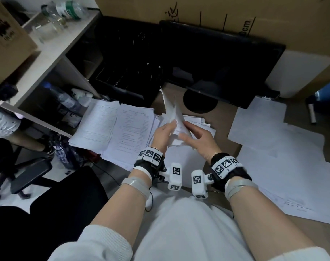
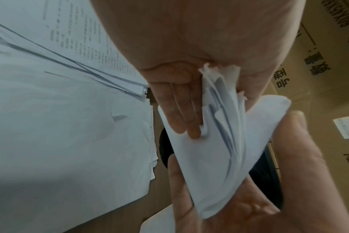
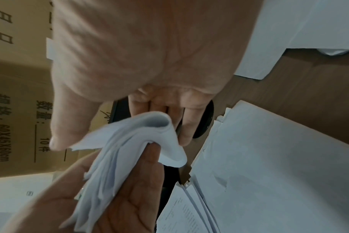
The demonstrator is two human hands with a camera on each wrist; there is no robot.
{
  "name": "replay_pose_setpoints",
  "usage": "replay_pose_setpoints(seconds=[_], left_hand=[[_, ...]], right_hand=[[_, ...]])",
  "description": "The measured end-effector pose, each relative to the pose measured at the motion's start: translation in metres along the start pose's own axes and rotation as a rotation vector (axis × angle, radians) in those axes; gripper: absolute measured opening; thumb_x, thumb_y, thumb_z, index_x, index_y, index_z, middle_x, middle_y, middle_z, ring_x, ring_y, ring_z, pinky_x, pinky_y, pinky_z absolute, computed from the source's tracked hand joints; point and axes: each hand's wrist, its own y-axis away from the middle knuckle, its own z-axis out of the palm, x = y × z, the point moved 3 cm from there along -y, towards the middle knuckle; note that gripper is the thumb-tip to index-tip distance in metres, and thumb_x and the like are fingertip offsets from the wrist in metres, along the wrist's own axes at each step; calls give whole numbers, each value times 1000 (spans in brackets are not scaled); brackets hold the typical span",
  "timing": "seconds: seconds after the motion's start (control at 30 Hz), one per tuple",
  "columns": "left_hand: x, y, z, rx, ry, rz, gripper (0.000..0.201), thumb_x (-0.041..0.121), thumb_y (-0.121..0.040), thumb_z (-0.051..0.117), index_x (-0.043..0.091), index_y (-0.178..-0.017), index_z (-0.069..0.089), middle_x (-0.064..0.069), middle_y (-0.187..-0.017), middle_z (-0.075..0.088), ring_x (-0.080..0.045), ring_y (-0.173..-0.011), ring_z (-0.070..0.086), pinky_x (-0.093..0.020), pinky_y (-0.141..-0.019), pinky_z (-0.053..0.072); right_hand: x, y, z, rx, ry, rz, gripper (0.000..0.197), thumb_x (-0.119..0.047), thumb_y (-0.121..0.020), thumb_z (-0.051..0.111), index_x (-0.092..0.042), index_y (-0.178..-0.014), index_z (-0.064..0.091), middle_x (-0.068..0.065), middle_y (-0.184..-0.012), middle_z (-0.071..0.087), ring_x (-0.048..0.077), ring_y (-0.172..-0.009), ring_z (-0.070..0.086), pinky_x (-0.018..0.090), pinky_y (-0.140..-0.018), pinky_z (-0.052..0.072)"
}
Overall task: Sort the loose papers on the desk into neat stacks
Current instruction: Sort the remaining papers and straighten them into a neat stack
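A bundle of white papers point(image 1: 172, 112) stands upright and bent above the middle of the desk, held between both hands. My left hand point(image 1: 168, 128) pinches the bundle point(image 2: 215, 146) between fingers point(image 2: 181, 113) and thumb. My right hand point(image 1: 184, 131) cups the bundle point(image 3: 130, 146) from the other side, with its thumb point(image 3: 66, 126) on one face and its fingers point(image 3: 181, 126) behind the curled edge. Two neat printed stacks point(image 1: 96, 127) point(image 1: 134, 129) lie to the left. Loose blank sheets point(image 1: 277, 153) spread over the right of the desk.
A black monitor point(image 1: 220, 59) on a round base point(image 1: 199, 102) stands just behind the hands. Cardboard boxes point(image 1: 273, 17) line the back wall. A shelf unit point(image 1: 53, 57) with bottles is at the left. A marker point(image 1: 311, 113) lies at the far right.
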Motion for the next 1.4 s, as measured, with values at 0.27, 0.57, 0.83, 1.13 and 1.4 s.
replay_pose_setpoints(seconds=[0.27, 0.57, 0.83, 1.13, 1.4], left_hand=[[2, 3, 9, -25, 65, 0, 48, 40, -95, 61, -3, -114, 68, -11, -94, 73, -23, -83, 71, -33, -76, 57], [1, 9, 14, -37, -31, 88, 6, 10, -94, 65, 5, -93, 66, -5, -74, 69, -16, -65, 65, -26, -63, 52], [7, 1, 5, 55, -84, 109, 21, -5, -85, 68, 4, -104, 72, -9, -89, 73, -22, -82, 67, -35, -81, 56], [2, -6, -5, 5, -86, -7, 37, 24, -73, 87, 14, -105, 72, -1, -99, 77, -14, -91, 73, -25, -78, 58], [-19, -28, -48, 187, -177, -41, 16, 15, -82, 79, 6, -95, 74, -15, -95, 75, -30, -89, 73, -43, -87, 59]], right_hand=[[-6, 5, -7, 38, -5, 13, 65, -53, -75, 76, -32, -134, 60, -18, -131, 63, 6, -125, 56, 47, -109, 44], [0, -7, -16, 180, 88, -11, 32, -30, -91, 60, -39, -120, 65, -15, -103, 73, 8, -93, 69, 38, -89, 57], [9, -10, -31, 482, -173, 144, 39, -27, -83, 73, -15, -119, 62, 0, -109, 71, 22, -101, 67, 39, -94, 52], [-1, -22, -13, 241, 105, -5, 19, -18, -89, 67, -34, -82, 73, -7, -89, 75, 14, -89, 70, 35, -84, 56], [20, -31, -10, 587, -48, 267, 21, -32, -91, 64, -14, -102, 62, -3, -86, 63, 21, -81, 62, 32, -79, 50]])
